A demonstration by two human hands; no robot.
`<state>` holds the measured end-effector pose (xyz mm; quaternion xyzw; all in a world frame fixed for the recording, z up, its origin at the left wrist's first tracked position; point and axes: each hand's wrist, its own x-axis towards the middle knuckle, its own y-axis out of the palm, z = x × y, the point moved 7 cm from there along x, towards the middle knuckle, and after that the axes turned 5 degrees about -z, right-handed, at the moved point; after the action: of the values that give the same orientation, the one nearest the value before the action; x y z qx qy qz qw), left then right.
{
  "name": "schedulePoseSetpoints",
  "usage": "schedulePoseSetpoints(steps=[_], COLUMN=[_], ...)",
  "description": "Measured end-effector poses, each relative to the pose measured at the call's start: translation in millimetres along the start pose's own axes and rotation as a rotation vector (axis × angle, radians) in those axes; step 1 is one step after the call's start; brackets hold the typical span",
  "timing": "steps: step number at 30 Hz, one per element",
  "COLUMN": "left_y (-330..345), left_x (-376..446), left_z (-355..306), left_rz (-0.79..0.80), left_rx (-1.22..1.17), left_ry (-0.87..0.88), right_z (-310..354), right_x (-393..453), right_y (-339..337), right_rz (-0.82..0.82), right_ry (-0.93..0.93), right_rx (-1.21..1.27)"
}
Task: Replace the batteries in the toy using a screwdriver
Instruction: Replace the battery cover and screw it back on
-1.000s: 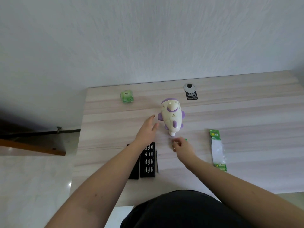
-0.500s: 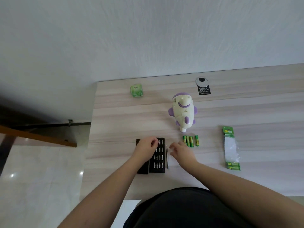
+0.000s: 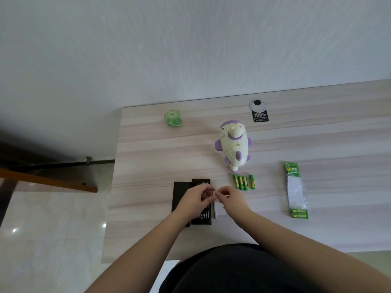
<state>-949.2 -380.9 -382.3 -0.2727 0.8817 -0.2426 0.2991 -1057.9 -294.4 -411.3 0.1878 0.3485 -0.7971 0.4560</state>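
Observation:
A white and purple toy lies on the wooden table. Several green batteries lie in a row just in front of it. A black screwdriver bit case lies open near the front edge, with its lid beside it on the left. My left hand hovers over the case with curled fingers; what they hold is hidden. My right hand pinches the far end of the thin silver screwdriver, which lies along the case's right side.
A green battery pack with torn clear wrapping lies at the right. A small green cube sits at the back left. A cable grommet with a black label is at the back. The table's left edge drops to the floor.
Both hands have drawn back from the toy to the bit case and screwdriver. The batteries that my right hand covered now lie in plain sight. The camera has shifted.

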Motion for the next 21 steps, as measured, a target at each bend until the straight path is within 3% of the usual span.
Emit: schedulePoseSetpoints(steps=[2, 7, 12, 15, 21], left_y=[10.7, 11.1, 17.7, 23.9, 13.9], left_x=[-4.3, -5.4, -11.8, -17.2, -25.6], left_z=[-3.7, -22.5, -45.2, -49.4, -49.7], left_rz=[0.070, -0.026, -0.120, -0.162, -0.320], left_rx=[-0.015, -0.011, 0.235, 0.289, 0.265], left_ry=[0.012, 0.101, 0.343, 0.414, 0.365], right_z=[-4.0, -13.5, -28.4, -31.6, -17.6], right_x=[-12.0, -34.2, -47.7, -50.8, -41.8], right_y=[0.6, -6.4, -11.3, -14.1, -18.6], right_rz=[0.083, 0.193, 0.218, 0.211, 0.198], right_ry=[0.126, 0.282, 0.403, 0.434, 0.381], right_rx=[0.229, 0.487, 0.660, 0.665, 0.605])
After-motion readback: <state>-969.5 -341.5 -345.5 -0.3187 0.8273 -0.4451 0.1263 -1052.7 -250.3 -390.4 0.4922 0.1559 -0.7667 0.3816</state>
